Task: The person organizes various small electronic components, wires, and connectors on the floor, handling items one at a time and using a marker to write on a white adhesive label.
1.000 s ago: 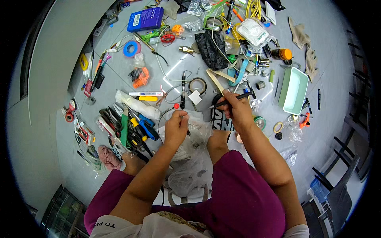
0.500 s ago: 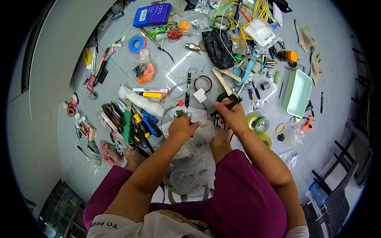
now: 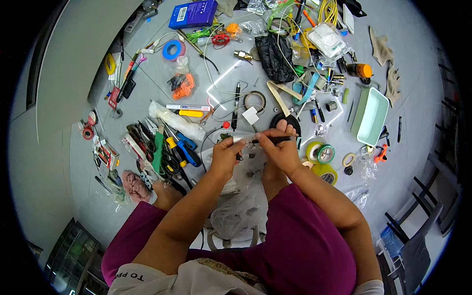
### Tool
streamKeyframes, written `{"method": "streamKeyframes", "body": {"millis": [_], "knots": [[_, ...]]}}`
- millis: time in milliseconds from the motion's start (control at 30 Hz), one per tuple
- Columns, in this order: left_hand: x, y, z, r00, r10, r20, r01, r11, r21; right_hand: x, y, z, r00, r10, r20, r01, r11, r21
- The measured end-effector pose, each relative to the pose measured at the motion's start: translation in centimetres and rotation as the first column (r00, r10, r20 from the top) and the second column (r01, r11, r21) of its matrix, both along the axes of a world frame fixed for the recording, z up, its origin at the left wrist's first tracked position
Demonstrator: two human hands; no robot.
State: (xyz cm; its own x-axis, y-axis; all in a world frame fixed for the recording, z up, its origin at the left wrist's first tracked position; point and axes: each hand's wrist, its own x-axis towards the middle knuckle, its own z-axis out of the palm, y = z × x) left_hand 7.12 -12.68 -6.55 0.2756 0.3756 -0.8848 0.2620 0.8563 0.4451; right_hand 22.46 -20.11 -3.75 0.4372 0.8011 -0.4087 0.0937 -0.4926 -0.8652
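Observation:
My right hand (image 3: 281, 153) is closed around a slim black tool (image 3: 281, 139); its exact kind does not show. The tool lies nearly level and points left, toward the fingertips of my left hand (image 3: 226, 157). That hand is pinched closed on something small and dark, mostly hidden by the fingers. Both hands hover over a clear plastic bag (image 3: 236, 214) that lies between my legs. Just beyond the fingertips sit a white square piece (image 3: 250, 116) and a black-and-silver pen-like tool (image 3: 236, 105).
Screwdrivers, pliers and scissors (image 3: 170, 164) lie to the left. On the right are tape rolls (image 3: 325, 173) and a pale green tray (image 3: 363, 125). A black plastic bag (image 3: 275, 59), cables and a blue box (image 3: 193, 14) fill the far floor.
My right hand has moved left and down with the black tool, which now lies flatter and close to my left fingertips. My left hand has turned slightly. The view has shifted a little.

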Motion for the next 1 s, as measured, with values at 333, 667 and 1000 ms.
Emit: {"method": "streamKeyframes", "body": {"millis": [333, 667, 1000], "knots": [[0.0, -0.2, 0.2, 1.000, 0.008, 0.000, -0.008, 0.999, 0.041, -0.2, -0.2, -1.0, 0.999, -0.029, 0.032, 0.028, 0.999, 0.026], [-0.3, -0.5, -0.5, 0.998, 0.043, 0.051, -0.042, 0.999, -0.014, -0.3, -0.4, -1.1, 0.993, -0.073, -0.092, 0.073, 0.997, -0.012], [-0.4, -0.8, -0.7, 0.998, 0.044, 0.055, -0.043, 0.999, -0.027, -0.2, -1.0, -2.1, 0.997, -0.028, 0.071, 0.028, 1.000, -0.007]]}}
